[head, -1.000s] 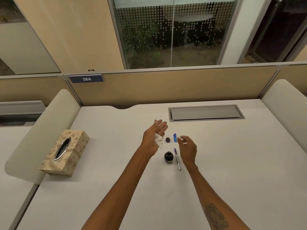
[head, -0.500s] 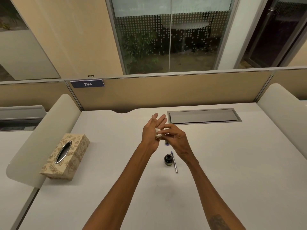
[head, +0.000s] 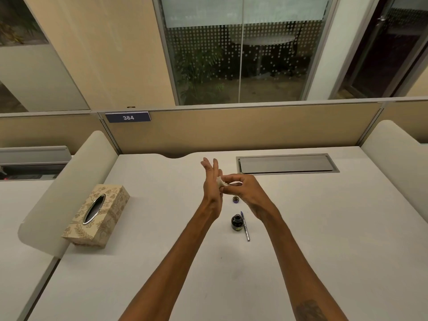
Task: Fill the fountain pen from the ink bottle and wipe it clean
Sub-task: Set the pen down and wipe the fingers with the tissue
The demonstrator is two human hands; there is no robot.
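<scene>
A: Hands vs a second ago?
B: Right hand (head: 249, 191) came across, now pinching tissue (head: 220, 181) against upright, spread left hand (head: 211, 186).
A: Pen?
B: Fountain pen (head: 245, 225) unmoved on desk (head: 324, 228) below hands, beside open ink bottle (head: 236, 222); cap (head: 235, 199) under right hand.

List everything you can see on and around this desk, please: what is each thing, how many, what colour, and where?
ink bottle: one, dark, open, desk centre, below the hands.
bottle cap: one, dark, beyond the bottle.
fountain pen: one, silver with blue tip, lying just right of the bottle.
tissue: one, white, crumpled between the hands.
tissue box: one, beige patterned, left side of desk.
desk: one, white.
cable hatch: one, grey, far right of desk.
number plate: one, blue, reads 384, on the partition.
left hand: open, fingers up, against the tissue.
right hand: pinching the tissue.
</scene>
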